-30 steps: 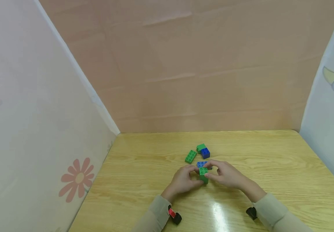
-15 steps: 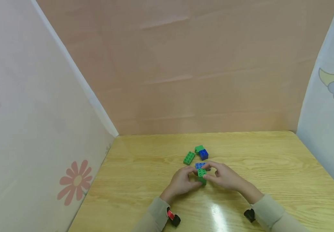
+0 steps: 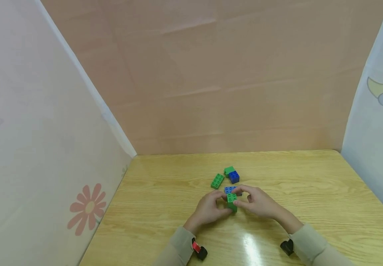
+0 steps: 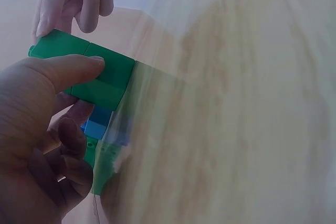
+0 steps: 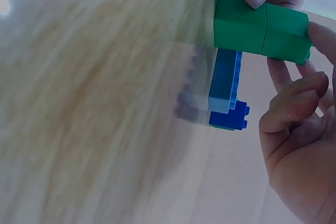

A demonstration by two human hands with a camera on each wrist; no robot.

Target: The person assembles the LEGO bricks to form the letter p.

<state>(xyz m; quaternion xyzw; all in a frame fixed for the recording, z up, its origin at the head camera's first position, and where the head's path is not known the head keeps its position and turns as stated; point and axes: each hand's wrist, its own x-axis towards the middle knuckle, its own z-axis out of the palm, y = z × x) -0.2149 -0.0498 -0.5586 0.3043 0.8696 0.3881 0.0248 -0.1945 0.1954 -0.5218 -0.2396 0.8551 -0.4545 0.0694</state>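
Over the last second, no repositioning noted: left hand [image 3: 208,207] and right hand [image 3: 259,201] grip the green two-brick stack [image 5: 259,31], upright on the counter [image 3: 165,184]. Assembly appears paused.

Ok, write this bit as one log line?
left hand: pinches green stack | right hand: holds its top | light-blue brick: beyond it

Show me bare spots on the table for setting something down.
The table is bare right of the right hand, and between the flower and the left hand. Crowded in the middle: both hands grip the green stack, with the light blue brick, dark blue brick and two green bricks beyond.
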